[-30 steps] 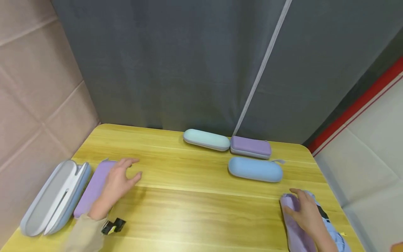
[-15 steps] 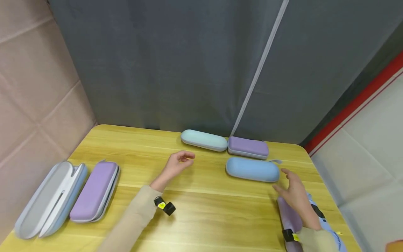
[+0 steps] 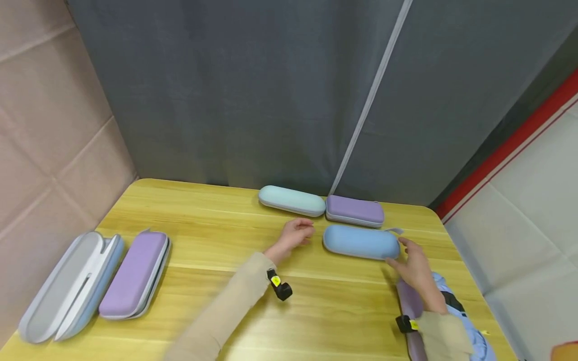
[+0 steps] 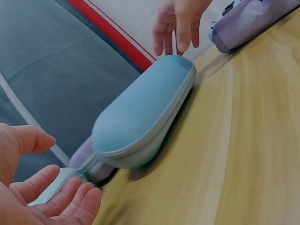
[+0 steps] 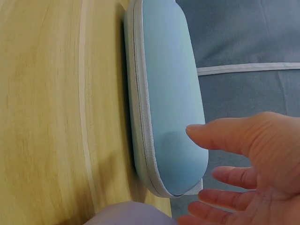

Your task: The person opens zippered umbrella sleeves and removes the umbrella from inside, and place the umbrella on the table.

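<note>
A blue zipped hard case [image 3: 361, 242] lies crosswise on the wooden table, a strap loop at its right end. Left of that case hovers my left hand [image 3: 292, 236], fingers loosely bent and holding nothing; in the left wrist view its thumb and fingers [image 4: 75, 197] are spread near the case's end. My right hand [image 3: 415, 268] is at the other end, thumb and fingers apart. In the right wrist view the thumb [image 5: 215, 133] is over the case [image 5: 171, 93]; whether it touches I cannot tell.
Behind lie a mint case [image 3: 291, 200] and a purple case [image 3: 355, 210]. At left stand an open case [image 3: 67, 291] with grey lining and a partly unzipped purple case [image 3: 135, 273]. A purple pouch [image 3: 408, 298] and a light blue fabric item [image 3: 474, 333] lie by my right forearm.
My left hand has moved right from the purple case at the left to the blue case. My right hand has risen from the purple pouch to the blue case's right end.
</note>
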The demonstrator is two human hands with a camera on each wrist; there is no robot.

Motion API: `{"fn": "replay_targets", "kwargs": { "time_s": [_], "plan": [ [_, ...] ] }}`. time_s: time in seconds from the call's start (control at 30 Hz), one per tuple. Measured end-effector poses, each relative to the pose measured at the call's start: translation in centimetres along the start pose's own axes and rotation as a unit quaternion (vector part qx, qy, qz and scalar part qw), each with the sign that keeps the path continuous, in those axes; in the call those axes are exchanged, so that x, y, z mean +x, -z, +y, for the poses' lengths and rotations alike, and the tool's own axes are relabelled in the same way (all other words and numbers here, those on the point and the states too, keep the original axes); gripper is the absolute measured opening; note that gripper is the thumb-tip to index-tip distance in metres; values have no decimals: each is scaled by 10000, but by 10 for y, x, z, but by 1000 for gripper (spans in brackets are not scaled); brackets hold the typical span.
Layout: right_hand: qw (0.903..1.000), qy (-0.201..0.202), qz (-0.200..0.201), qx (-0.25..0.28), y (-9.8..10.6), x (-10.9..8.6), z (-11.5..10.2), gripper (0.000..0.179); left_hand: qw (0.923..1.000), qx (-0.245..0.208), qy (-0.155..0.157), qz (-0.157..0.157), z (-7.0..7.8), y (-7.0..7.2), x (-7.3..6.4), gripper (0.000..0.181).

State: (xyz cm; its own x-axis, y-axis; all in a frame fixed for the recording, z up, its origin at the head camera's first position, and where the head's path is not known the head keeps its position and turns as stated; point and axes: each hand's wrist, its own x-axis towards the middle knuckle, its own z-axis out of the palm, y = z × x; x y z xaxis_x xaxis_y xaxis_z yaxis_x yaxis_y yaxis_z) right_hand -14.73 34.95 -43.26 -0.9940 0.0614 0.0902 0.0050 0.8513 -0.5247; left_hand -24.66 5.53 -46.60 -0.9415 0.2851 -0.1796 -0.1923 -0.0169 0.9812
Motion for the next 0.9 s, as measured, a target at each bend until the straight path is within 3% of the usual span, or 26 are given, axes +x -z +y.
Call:
{"fn": "replay_targets", "kwargs": {
  "time_s": [0.2,0.4,0.67,0.9],
  "plan": [
    [9997,-112,-186,121,0,6,3,65,9998,-187,49,61,-8,-17,11,40],
    [9989,-212,-384,185,0,11,8,66,9998,-66,78,170,-15,-28,17,40],
    [9948,-562,-727,441,-1,16,12,74,9994,172,179,228,-16,-36,16,38],
    [9918,-808,-718,688,-3,17,15,73,9995,-48,302,55,-15,-39,16,39]
  ]
}}
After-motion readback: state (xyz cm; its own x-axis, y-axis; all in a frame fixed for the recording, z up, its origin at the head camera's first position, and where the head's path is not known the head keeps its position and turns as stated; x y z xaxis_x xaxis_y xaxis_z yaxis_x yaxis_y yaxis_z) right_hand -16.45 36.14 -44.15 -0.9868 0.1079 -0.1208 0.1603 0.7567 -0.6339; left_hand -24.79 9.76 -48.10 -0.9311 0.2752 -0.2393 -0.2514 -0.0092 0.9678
